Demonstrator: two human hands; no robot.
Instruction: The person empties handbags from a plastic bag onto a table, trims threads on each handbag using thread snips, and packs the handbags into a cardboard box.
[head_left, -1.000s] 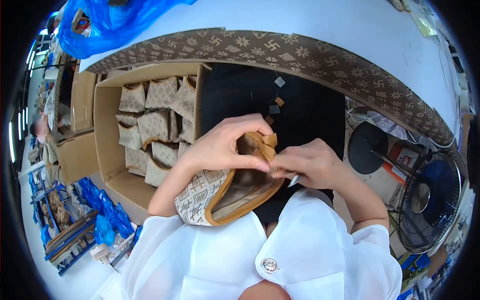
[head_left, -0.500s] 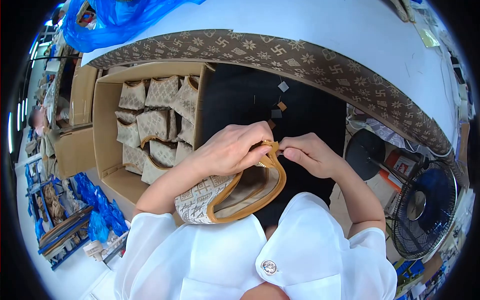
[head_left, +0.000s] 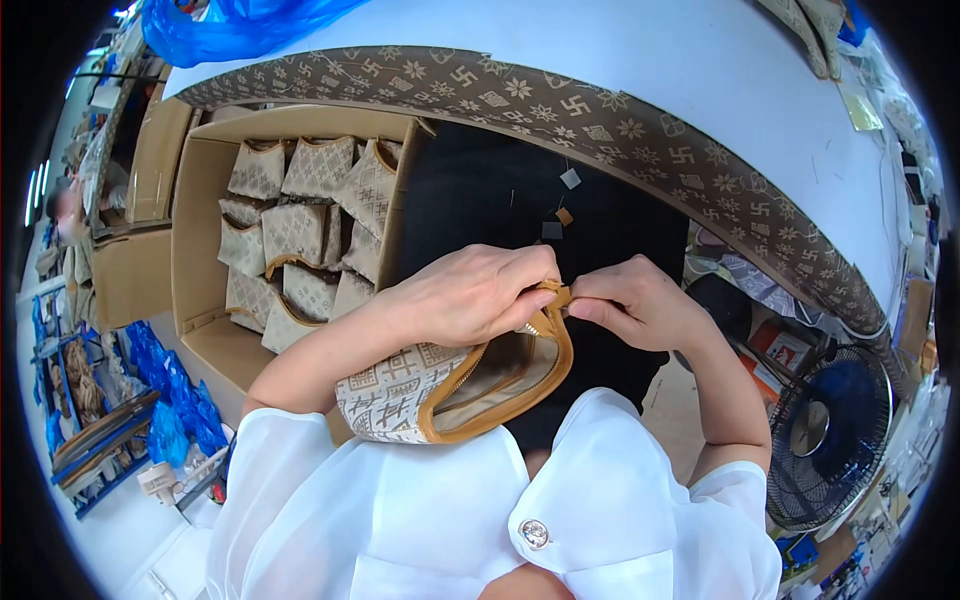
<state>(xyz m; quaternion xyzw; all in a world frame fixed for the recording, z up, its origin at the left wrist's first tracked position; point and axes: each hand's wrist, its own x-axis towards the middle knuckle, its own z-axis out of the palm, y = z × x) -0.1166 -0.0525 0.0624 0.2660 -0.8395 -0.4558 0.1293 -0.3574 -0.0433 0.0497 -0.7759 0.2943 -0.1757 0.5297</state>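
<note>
A patterned beige pouch (head_left: 385, 393) with a tan trim and a zipper lies against my front, its mouth gaping so the pale lining shows. My left hand (head_left: 480, 295) pinches the trim at the zipper's end, thumb and fingers pressed together. Right beside it, my right hand (head_left: 635, 305) is closed on the tan tab (head_left: 562, 298) at that same end. Whether a zipper slider sits between the right fingertips is hidden.
On the left a cardboard box (head_left: 190, 215) holds several similar pouches (head_left: 295, 235). A white table (head_left: 650, 50) with a brown patterned edge curves across the top, a blue plastic bag (head_left: 220, 30) on it. A black fan (head_left: 830, 435) stands at right. Small scraps (head_left: 570, 178) lie on black cloth.
The whole view has shifted slightly. Both hands stay at the pouch's zipper end; the right fingers have moved a little closer around the tan tab.
</note>
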